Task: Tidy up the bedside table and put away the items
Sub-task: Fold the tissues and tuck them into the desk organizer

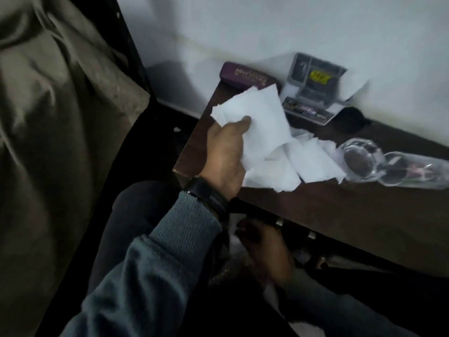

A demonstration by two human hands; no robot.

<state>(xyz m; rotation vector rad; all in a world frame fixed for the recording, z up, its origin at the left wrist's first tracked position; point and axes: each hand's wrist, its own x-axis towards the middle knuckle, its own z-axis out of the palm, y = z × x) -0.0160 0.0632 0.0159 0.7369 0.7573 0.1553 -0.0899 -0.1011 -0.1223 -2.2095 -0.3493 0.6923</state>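
My left hand (226, 154) grips a bunch of white tissues (262, 117) and holds them just above the left end of the dark wooden bedside table (340, 215). More crumpled white tissues (313, 164) lie on the table right under and beside them. My right hand (264, 249) is low in the shadow beneath the table's front edge; its fingers are too dark to make out.
A purple glasses case (245, 76) lies at the table's back left. A grey box with a yellow label (313, 76) leans on the white wall, with a flat printed pack (308, 110) in front. A clear glass (359, 161) and a clear bottle (415, 173) lie on their sides at the right. An olive blanket (60, 117) covers the bed on the left.
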